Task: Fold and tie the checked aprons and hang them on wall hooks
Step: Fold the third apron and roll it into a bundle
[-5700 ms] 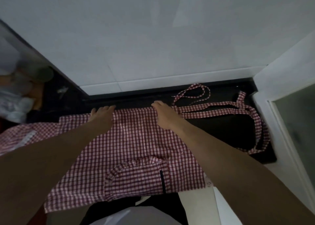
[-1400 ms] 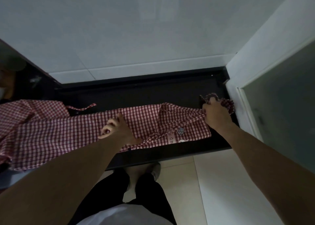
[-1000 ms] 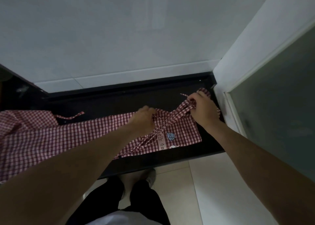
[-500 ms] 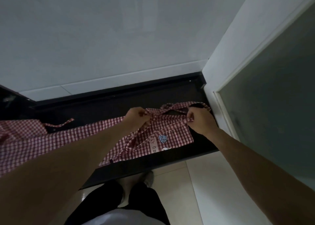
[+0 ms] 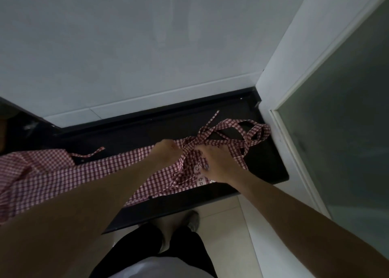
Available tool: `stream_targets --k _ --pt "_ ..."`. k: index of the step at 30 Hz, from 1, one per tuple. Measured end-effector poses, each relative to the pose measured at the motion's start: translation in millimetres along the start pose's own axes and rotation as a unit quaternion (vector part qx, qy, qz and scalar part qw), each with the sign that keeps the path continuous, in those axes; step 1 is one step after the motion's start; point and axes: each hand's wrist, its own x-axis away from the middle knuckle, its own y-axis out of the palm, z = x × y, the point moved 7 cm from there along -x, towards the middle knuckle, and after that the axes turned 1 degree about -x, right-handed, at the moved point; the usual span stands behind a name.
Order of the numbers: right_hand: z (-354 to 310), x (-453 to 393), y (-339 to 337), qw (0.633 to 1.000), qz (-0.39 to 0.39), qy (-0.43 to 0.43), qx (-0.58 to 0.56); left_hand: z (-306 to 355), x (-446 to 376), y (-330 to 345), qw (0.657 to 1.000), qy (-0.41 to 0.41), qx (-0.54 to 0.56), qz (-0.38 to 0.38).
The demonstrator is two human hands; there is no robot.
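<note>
A red-and-white checked apron (image 5: 117,168) lies folded into a long band across the black counter (image 5: 265,168). Its straps (image 5: 242,134) loop loosely toward the right end. My left hand (image 5: 166,150) grips a strap where the straps cross over the band. Close beside it, my right hand (image 5: 214,164) holds the straps against the folded cloth, covering a printed patch. More checked cloth (image 5: 27,172) is bunched at the left, and whether it belongs to this apron I cannot tell. No wall hook is in view.
A white tiled wall (image 5: 147,46) rises behind the counter. A white door frame with a frosted glass panel (image 5: 336,130) closes off the right. Pale floor tiles (image 5: 231,225) lie below the counter's front edge, where my feet stand.
My hands have come together at the crossing of the straps. The strap loops have spread out to the right on the counter. The view has shifted slightly.
</note>
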Motion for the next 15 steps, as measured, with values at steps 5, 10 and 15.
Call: stream_targets --k 5,10,15 --pt "-19 0 30 0.99 -0.061 -0.027 0.12 -21 11 15 0.99 0.035 -0.13 -0.04" --pt "-30 4 35 0.985 -0.055 -0.066 0.148 -53 9 36 0.966 0.081 -0.217 -0.114" --pt "-36 8 34 0.99 -0.058 -0.098 0.088 -60 9 50 0.942 0.06 -0.283 -0.172"
